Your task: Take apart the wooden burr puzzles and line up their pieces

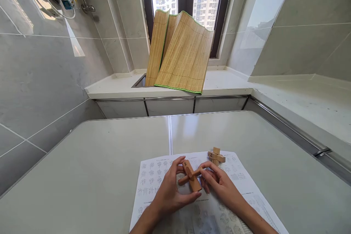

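Both hands meet over a printed sheet of paper (153, 182) lying on a pale grey table (90, 168). My left hand (168, 190) and my right hand (219, 184) pinch two crossed wooden puzzle pieces (191, 178), one bar laid across the other, with a dark mark on the upper bar. The left fingers curl round the near and far ends, and the right fingers grip the cross bar's right end. Just beyond my right hand, a small assembled wooden puzzle cluster (216, 156) stands on the paper, untouched.
A rolled bamboo mat (179, 53) leans against the window on a white ledge (227, 82) beyond the table. Grey tiled walls close in on the left and right. A metal rail (290, 128) runs along the right counter edge.
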Tool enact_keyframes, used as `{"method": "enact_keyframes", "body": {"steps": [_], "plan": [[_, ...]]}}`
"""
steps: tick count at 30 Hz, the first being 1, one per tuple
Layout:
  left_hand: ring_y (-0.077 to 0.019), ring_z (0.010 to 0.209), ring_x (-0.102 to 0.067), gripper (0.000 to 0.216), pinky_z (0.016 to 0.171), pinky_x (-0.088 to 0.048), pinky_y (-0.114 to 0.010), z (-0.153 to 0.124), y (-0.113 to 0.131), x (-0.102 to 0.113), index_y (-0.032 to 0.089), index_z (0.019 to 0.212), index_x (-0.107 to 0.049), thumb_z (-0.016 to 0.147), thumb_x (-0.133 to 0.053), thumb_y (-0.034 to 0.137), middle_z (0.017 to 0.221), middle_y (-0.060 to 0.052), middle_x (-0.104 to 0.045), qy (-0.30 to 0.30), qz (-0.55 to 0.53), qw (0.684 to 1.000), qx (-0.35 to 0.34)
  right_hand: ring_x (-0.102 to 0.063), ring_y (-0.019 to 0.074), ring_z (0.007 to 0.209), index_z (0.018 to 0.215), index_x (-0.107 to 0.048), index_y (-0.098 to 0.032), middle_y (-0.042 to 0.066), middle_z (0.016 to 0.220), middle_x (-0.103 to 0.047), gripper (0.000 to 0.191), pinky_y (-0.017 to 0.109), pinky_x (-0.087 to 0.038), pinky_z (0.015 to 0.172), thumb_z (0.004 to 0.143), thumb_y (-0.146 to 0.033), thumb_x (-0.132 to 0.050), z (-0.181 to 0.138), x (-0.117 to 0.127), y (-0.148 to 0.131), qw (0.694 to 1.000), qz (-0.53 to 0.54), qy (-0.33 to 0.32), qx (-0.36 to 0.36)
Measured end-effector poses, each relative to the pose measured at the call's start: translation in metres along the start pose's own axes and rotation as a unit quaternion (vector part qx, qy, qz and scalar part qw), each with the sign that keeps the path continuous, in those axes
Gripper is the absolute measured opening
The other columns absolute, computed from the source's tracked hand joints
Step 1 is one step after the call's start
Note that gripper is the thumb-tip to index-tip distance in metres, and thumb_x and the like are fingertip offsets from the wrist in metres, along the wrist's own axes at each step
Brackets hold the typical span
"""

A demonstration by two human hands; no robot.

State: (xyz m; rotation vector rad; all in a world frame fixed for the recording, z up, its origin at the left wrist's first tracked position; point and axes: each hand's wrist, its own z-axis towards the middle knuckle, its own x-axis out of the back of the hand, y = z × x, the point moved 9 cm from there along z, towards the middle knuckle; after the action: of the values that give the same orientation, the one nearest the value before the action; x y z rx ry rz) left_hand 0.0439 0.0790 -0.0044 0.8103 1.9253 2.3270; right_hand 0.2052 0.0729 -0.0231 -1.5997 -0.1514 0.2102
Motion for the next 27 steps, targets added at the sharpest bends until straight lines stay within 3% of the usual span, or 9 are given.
{"method": "enact_keyframes", "body": {"steps": [9,27], "plan": [[-0.0308,0.121,-0.066,0.092,0.109,-0.054,-0.053,0.0,0.001,-0.001,0.028,0.148,-0.039,0.072,-0.091,0.029,0.126,-0.011,-0.068,0.0,-0.011,1.0,-0.002,-0.054,0.015,0.058,0.106,-0.063,-0.02,-0.003,0.066,-0.062,0.05,0.029,-0.043,0.065,0.097,-0.069,-0.059,0.001,0.0,0.003,0.999,-0.027,0.0,-0.018],[-0.0279,0.116,-0.064,0.088,0.103,-0.056,-0.043,-0.002,0.008,-0.002,0.031,0.143,-0.043,0.071,-0.093,0.034,0.135,-0.008,-0.06,0.002,0.069,0.996,-0.057,-0.055,0.0162,0.056,0.102,-0.064,-0.021,-0.002,0.068,-0.063,0.05,0.03,-0.044,0.062,0.098,-0.07,-0.056,0.0,-0.001,0.005,1.0,-0.014,-0.001,-0.023]]}}
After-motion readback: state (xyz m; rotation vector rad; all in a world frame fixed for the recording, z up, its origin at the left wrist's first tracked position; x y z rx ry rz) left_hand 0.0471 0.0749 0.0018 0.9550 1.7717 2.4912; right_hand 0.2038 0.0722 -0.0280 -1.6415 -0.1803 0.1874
